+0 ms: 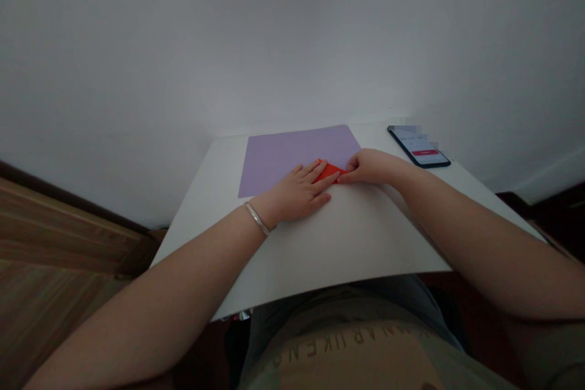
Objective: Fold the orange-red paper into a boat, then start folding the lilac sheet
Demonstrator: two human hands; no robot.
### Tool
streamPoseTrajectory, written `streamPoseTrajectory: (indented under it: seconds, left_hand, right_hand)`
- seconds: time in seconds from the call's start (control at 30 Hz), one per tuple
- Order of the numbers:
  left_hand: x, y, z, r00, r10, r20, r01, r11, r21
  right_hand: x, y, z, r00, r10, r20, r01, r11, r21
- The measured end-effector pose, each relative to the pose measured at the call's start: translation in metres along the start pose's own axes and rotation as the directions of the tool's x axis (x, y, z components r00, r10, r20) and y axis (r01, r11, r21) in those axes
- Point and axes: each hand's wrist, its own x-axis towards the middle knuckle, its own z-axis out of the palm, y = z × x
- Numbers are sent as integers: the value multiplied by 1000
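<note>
A small folded piece of red paper (329,171) lies on the white table (320,244), at the near edge of a purple sheet (292,152). My left hand (299,192) rests flat on the red paper's left part, fingers stretched out, with a silver bangle on the wrist. My right hand (370,167) pinches the paper's right end with curled fingers. Most of the red paper is hidden under my hands.
A phone (418,146) with a lit screen lies at the table's far right corner. A white wall stands right behind the table. Wooden floor shows at the left.
</note>
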Motion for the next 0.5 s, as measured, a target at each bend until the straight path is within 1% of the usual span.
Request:
streamPoseTrajectory:
  seconds: [0.17,0.33,0.5]
  left_hand:
    - [-1,2,-2,1000,-5,15,5,1000,6]
    - [-2,2,-1,1000,7,-22,-7,1000,5]
    - [-3,2,-1,999,11,-35,-10,1000,18]
  right_hand:
    - [-2,4,-2,1000,-6,-6,6,1000,-6]
    - [-2,5,-1,1000,-22,-5,22,1000,-15]
    - [0,8,0,999,0,-34,-2,998,-62]
